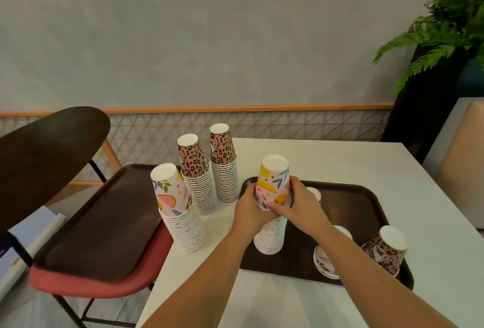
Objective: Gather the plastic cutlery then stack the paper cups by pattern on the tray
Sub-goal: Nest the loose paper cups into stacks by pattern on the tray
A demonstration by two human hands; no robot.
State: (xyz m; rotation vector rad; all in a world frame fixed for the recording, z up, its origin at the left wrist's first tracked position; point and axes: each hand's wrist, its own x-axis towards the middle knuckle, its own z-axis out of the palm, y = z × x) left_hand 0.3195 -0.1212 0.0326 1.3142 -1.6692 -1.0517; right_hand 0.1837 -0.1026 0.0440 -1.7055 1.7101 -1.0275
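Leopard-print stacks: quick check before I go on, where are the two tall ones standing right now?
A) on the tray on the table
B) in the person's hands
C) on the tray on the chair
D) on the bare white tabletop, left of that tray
D: both leopard-print stacks stand on the white table, left of the table tray; the hands hold the fruit-pattern stack.

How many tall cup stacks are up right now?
4: two leopard stacks and one fruit stack on the table left of the tray; one fruit stack on the tray, held by both hands.
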